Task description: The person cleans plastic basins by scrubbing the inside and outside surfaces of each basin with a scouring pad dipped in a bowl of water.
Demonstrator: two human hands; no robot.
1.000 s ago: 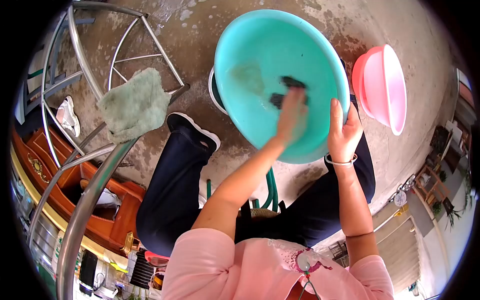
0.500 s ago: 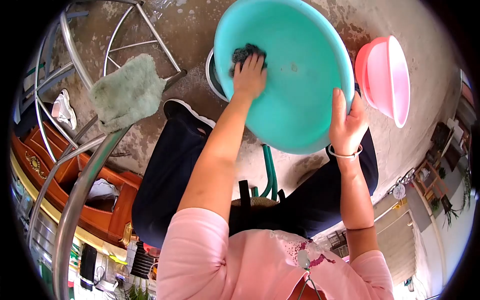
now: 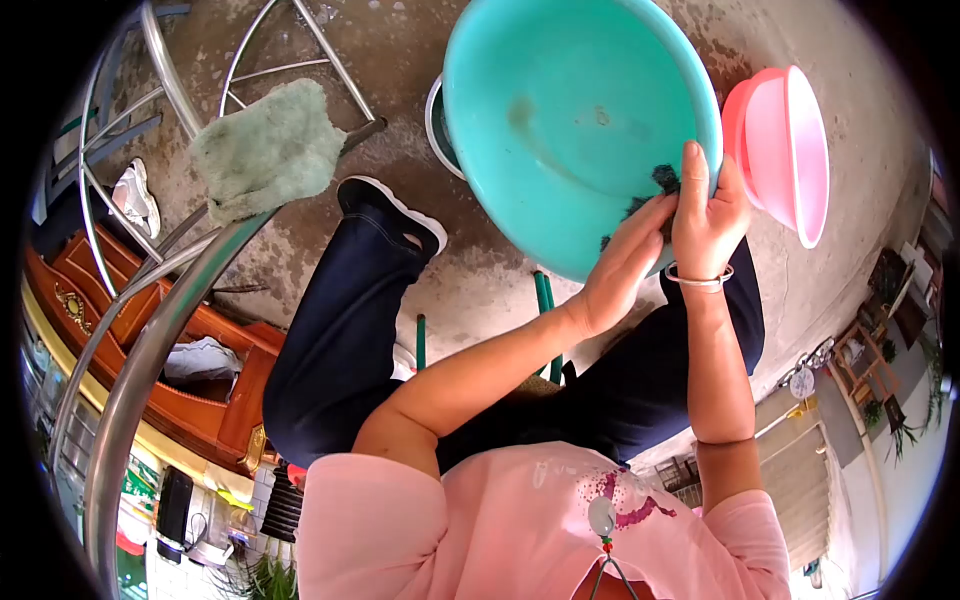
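A large turquoise basin (image 3: 570, 80) is tilted in front of me, its inside facing up. My right hand (image 3: 710, 215) grips its right rim, the thumb on the inside and the fingers behind. My left hand (image 3: 625, 265) presses a dark, fuzzy scrubbing pad (image 3: 665, 179) against the lower right inner wall, close to my right thumb. Most of the pad is hidden beneath the fingers. A faint brownish smudge marks the basin's inside.
Pink basins (image 3: 790, 150) stand at right on the wet concrete floor. Behind the turquoise basin, a metal bowl (image 3: 437, 130) shows partly. At left, a greyish-green cloth (image 3: 270, 150) hangs over a metal chair frame (image 3: 130, 430), near wooden drawers (image 3: 190, 400).
My left hand has swept the scrubbing pad from the basin's left inner side to its lower right wall. My right hand keeps its hold on the rim.
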